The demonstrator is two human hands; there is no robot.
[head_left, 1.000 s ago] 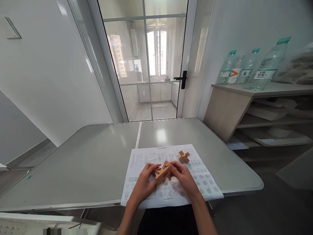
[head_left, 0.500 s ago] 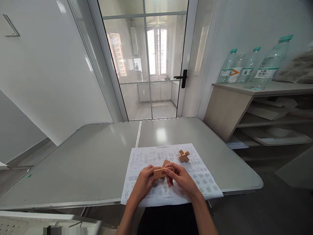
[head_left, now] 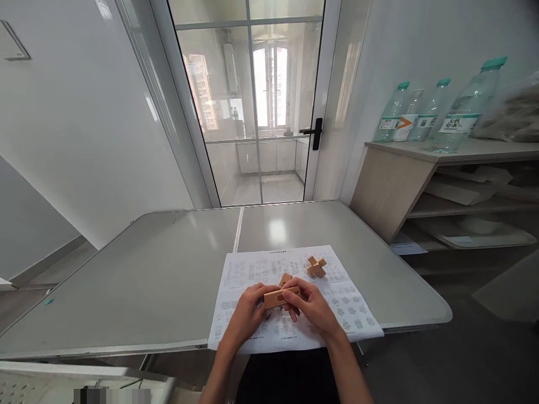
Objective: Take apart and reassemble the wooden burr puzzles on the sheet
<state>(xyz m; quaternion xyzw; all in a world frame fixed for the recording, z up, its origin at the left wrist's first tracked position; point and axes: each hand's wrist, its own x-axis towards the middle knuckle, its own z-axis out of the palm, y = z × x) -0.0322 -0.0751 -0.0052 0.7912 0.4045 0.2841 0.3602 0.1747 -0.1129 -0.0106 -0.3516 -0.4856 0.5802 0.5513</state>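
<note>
Between my two hands is a light wooden puzzle piece (head_left: 274,299), a short bar lying nearly level over the printed sheet (head_left: 269,342). My left hand (head_left: 248,311) grips its left end, fingers curled behind it. Thumb in front, my right hand (head_left: 310,306) pinches the right end. A second wooden block (head_left: 286,279) sticks up just behind the bar; whether the two are joined I cannot tell. Beyond my right hand, an assembled cross-shaped wooden puzzle (head_left: 316,267) rests on the sheet, which is covered in small line diagrams.
The sheet lies at the near edge of a grey table (head_left: 168,280). A glass door (head_left: 273,112) stands behind the table. To the right, a wooden shelf unit (head_left: 391,185) carries several water bottles (head_left: 461,120). A white perforated surface (head_left: 42,387) is at lower left.
The bar has turned very slightly between my fingers, and my right fingers have shifted a little. The cross-shaped puzzle stays where it was.
</note>
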